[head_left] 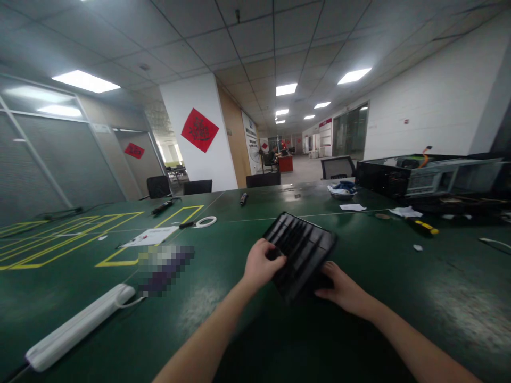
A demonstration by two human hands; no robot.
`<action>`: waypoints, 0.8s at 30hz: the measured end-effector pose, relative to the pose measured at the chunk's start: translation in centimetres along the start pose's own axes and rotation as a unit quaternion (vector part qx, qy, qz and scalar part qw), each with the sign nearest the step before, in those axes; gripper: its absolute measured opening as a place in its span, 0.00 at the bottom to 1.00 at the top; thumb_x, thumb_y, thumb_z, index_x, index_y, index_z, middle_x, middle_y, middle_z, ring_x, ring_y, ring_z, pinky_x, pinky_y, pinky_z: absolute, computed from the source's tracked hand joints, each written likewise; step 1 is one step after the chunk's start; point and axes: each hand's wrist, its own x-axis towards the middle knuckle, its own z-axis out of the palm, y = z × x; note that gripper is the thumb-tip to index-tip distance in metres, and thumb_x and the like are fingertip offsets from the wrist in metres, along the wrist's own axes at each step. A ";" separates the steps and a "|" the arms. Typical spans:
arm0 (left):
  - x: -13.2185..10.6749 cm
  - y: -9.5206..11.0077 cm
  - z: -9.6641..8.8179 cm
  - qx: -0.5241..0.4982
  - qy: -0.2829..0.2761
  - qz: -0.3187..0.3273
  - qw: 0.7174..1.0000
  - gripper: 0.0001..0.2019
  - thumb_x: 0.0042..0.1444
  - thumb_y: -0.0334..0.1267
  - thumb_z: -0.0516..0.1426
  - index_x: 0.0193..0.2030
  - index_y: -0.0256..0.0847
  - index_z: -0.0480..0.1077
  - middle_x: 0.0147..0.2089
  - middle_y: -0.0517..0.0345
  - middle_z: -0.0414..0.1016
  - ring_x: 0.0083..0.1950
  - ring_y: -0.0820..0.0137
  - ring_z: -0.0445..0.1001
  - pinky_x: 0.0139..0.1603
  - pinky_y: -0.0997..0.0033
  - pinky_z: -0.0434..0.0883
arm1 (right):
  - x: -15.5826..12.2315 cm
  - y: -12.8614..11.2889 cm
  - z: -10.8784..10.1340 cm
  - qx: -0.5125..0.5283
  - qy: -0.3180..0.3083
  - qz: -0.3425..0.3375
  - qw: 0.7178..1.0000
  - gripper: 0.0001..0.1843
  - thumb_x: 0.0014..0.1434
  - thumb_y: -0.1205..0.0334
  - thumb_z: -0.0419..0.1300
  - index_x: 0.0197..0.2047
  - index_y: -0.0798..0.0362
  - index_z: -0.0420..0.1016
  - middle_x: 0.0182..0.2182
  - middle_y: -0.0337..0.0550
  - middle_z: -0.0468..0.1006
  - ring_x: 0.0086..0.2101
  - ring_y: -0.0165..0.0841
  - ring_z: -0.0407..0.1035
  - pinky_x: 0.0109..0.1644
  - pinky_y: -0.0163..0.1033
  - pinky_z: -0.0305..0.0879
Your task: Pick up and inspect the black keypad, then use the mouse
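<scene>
A black ribbed panel (302, 250), like a vent cover, is held tilted just above the green table (223, 314) in front of me. My left hand (260, 264) grips its left edge with fingers curled over the rim. My right hand (341, 287) holds the near right corner, fingers tucked under the panel. Both forearms reach in from the bottom of the view.
A white power strip (75, 330) lies at the near left, a blurred-out object (165, 266) beside it. Papers (150, 235), a white tape ring (206, 221) and yellow floor-style markings sit left. An open computer chassis (423, 178), a bowl (341, 190) and a yellow-handled screwdriver (423, 226) stand right.
</scene>
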 end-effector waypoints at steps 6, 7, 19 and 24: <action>7.0 -8.6 -4.4 0.188 0.007 -0.230 0.955 0.24 0.46 0.53 0.50 0.34 0.32 0.72 0.39 0.42 0.72 0.42 0.56 0.70 0.35 0.66 0.65 | -0.2 -0.7 -0.4 0.058 -0.033 0.069 0.995 0.23 0.47 0.56 0.58 0.47 0.47 0.64 0.50 0.41 0.60 0.49 0.36 0.57 0.55 0.45 0.55; 7.6 -10.0 -4.8 0.206 0.005 -0.248 0.947 0.25 0.45 0.53 0.51 0.34 0.30 0.73 0.39 0.38 0.72 0.43 0.52 0.70 0.36 0.63 0.65 | -0.2 -0.7 -0.3 0.064 -0.035 0.073 0.995 0.23 0.46 0.56 0.58 0.47 0.46 0.64 0.50 0.41 0.59 0.49 0.35 0.57 0.54 0.44 0.56; 8.0 -15.6 -2.9 0.292 -0.022 -0.301 0.907 0.26 0.42 0.53 0.52 0.36 0.30 0.73 0.41 0.36 0.72 0.43 0.50 0.70 0.39 0.61 0.65 | 0.1 -0.5 -0.2 0.067 -0.032 0.073 0.995 0.23 0.45 0.56 0.60 0.47 0.45 0.64 0.50 0.41 0.60 0.49 0.36 0.57 0.54 0.45 0.57; 6.9 -13.7 -3.1 0.326 0.012 -0.244 0.913 0.28 0.49 0.52 0.46 0.42 0.26 0.69 0.46 0.34 0.67 0.49 0.49 0.65 0.45 0.57 0.61 | 0.1 -0.6 -0.3 0.060 -0.037 0.078 0.994 0.23 0.45 0.58 0.60 0.47 0.46 0.64 0.50 0.42 0.60 0.49 0.36 0.57 0.54 0.46 0.56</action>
